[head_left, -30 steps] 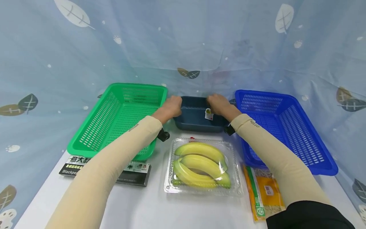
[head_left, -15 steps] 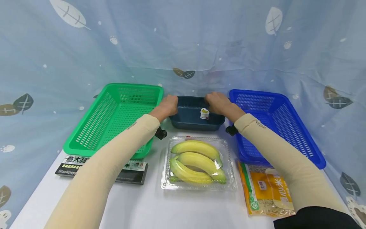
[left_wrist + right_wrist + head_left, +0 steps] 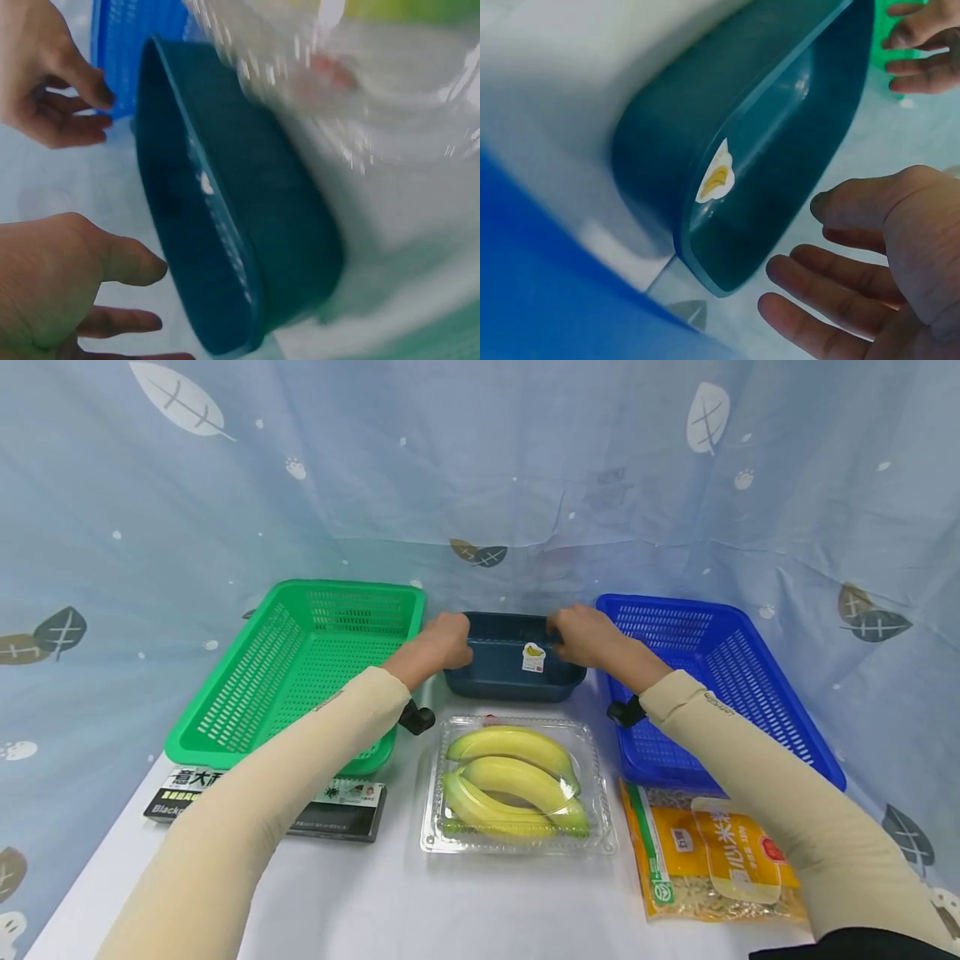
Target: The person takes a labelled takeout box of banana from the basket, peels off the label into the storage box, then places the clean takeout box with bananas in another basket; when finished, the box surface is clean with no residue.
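A dark teal plastic bin [image 3: 510, 687] stands at the back of the white table. Inside it shows a small sticker [image 3: 533, 657] with a banana picture. My left hand [image 3: 442, 643] is at the bin's left end; in the left wrist view its thumb lies close to the rim and its fingers are spread. At the other end is my right hand [image 3: 588, 639]. Its fingers are loosely extended and stand apart from the bin in the right wrist view. In front of the bin lies a clear plastic box [image 3: 517, 843] with bananas [image 3: 517, 774] in it.
On the left is a green basket [image 3: 322, 668], with a black printed box [image 3: 337, 820] before it, partly behind my forearm. A blue basket [image 3: 675, 647] stands at right. An orange food bag [image 3: 682, 868] lies in front of it. A patterned curtain [image 3: 480, 460] hangs behind.
Both hands have let go of the bin's ends. My right hand has drawn off to the right. The head view has shifted slightly, and more of the orange bag shows.
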{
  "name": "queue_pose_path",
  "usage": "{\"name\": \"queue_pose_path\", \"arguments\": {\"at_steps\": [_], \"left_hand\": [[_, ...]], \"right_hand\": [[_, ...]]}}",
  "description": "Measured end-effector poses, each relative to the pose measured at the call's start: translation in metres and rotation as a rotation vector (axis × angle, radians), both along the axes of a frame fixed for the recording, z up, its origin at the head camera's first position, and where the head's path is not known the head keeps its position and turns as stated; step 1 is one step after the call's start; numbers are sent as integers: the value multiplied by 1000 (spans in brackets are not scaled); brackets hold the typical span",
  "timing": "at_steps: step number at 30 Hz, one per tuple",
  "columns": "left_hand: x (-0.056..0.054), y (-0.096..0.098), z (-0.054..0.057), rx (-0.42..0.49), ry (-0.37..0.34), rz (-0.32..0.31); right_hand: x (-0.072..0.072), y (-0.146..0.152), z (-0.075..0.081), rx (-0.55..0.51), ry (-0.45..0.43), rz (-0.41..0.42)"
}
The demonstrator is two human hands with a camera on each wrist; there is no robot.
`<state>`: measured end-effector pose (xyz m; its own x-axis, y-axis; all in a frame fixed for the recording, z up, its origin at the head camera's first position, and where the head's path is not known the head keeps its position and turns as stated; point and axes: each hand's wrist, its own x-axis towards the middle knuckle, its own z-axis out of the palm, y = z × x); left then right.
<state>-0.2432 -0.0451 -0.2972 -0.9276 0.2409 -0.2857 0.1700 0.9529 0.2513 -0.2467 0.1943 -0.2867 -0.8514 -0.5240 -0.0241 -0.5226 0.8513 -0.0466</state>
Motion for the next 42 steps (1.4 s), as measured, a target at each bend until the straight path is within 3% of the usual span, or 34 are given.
{"name": "queue_pose_path", "arguments": {"at_steps": [8, 13, 20, 26, 34, 42], "left_hand": [[28, -6, 9, 104, 41, -69], [52, -13, 11, 176, 86, -118], [91, -16, 15, 267, 128, -174], [110, -25, 15, 300, 147, -172], [131, -28, 1, 315, 137, -158], [149, -19, -17, 345, 121, -86]], "right_hand": [[23, 7, 9, -54, -14, -15], [42, 14, 11, -102, -34, -27], [80, 25, 16, -216, -4, -1], [106, 23, 16, -276, 10, 18], [128, 29, 12, -312, 34, 4], [164, 33, 6, -398, 78, -20]]}}
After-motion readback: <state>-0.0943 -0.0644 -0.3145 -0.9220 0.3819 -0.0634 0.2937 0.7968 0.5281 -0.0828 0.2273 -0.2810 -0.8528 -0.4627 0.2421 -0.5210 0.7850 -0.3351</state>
